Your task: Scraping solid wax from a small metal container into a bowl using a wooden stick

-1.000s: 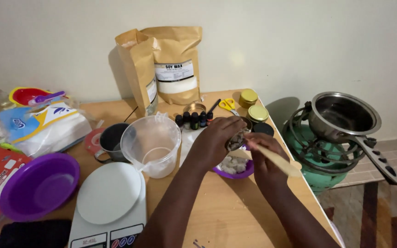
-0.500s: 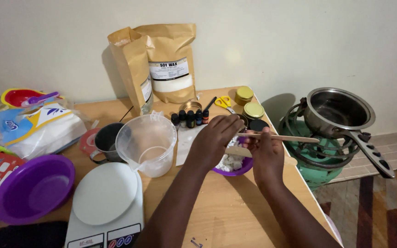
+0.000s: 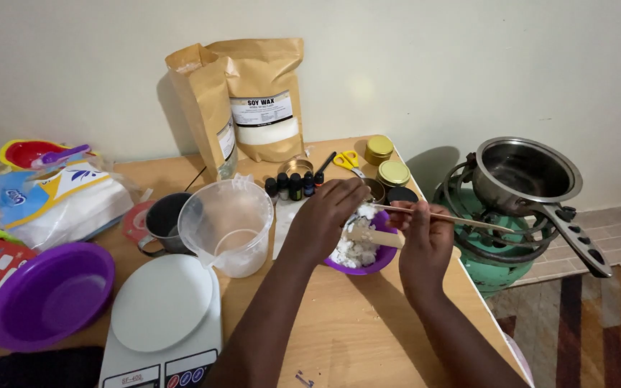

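My left hand (image 3: 323, 219) arches over a small purple bowl (image 3: 381, 263) heaped with white waxy chunks (image 3: 353, 251). Its fingertips curl on a small metal tin (image 3: 377, 189) just behind the bowl. My right hand (image 3: 422, 236) is to the right of the bowl and pinches a thin wooden stick (image 3: 461, 218) that points right toward the stove. A flat wooden spatula (image 3: 374, 237) lies across the bowl between my hands, its handle end at my right palm.
A clear measuring jug (image 3: 226, 224), metal cup (image 3: 164, 218), white kitchen scale (image 3: 163, 316) and large purple bowl (image 3: 50, 294) sit on the left. Brown pouches (image 3: 264, 97), small dark bottles (image 3: 295, 185), gold-lidded tins (image 3: 393, 172) and scissors (image 3: 346, 159) stand behind. A steel pot (image 3: 526, 172) rests on a green gas stove (image 3: 494, 269) past the table's right edge.
The tin was tilted over the small bowl while my right hand worked the spatula at it. Now the tin is upright behind the bowl, the bowl holds more chunks, and my right hand pinches a thin stick.
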